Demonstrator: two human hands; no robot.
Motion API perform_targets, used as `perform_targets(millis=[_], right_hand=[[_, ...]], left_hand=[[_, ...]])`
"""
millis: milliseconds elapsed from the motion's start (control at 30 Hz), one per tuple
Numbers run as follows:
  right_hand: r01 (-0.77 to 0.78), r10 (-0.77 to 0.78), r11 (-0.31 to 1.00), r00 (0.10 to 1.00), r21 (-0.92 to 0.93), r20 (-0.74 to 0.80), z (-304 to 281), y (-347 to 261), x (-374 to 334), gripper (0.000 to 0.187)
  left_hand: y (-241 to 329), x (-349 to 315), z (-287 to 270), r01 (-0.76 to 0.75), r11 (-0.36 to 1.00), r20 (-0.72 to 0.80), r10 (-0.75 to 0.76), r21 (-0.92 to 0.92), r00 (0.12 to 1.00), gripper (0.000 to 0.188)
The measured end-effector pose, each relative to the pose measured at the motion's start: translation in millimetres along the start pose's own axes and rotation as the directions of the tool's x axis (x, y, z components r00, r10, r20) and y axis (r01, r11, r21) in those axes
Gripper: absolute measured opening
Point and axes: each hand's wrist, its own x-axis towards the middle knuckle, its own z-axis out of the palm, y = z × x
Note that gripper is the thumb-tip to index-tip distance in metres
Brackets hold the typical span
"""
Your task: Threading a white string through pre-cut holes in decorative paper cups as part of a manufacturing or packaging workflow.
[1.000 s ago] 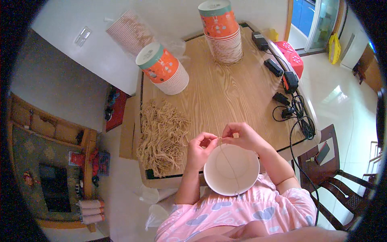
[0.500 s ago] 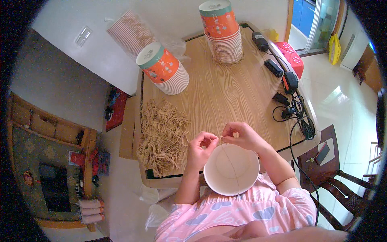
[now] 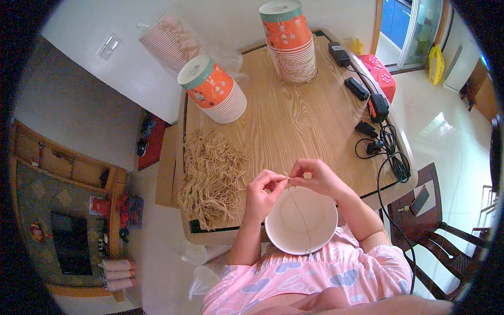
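Observation:
A round white paper bucket [image 3: 283, 223] rests against my lap at the near table edge, its mouth facing up. A thin tan string [image 3: 301, 211] crosses its opening from the far rim to the near rim. My left hand [image 3: 264, 193] and my right hand [image 3: 314, 176] meet just over the far rim, fingertips pinched on the string's end. The fingers partly hide that end. Left of my hands lies a tangled heap of tan strings [image 3: 212, 178] on the wooden table [image 3: 283, 123].
Two stacks of upturned orange-and-teal paper buckets, a nearer stack [image 3: 215, 92] and a farther stack [image 3: 289, 44], stand at the back. Bagged striped cups [image 3: 170, 42] are behind. Black adapters and coiled cables [image 3: 396, 157] line the right edge. A dark wooden chair [image 3: 425, 210] stands right.
My left fingertips have moved slightly right and closed in against my right ones at the string's end. The bucket and the string heap have stayed put.

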Motion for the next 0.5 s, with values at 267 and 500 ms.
perform_targets(millis=[267,500], right_hand=[[0.061,-0.062,0.997,0.998,-0.043,-0.018,0.3,-7.2,-1.4,0.009],[0.021,-0.019,0.995,1.000,0.100,-0.016,1.2,-0.2,-0.5,0.007]], left_hand=[[3.3,-0.2,0.6,0.034,0.999,-0.006,-0.034,0.012,0.999,0.006],[0.8,-0.5,-0.7,0.037,0.999,-0.004,-0.037,-0.001,0.999,0.006]])
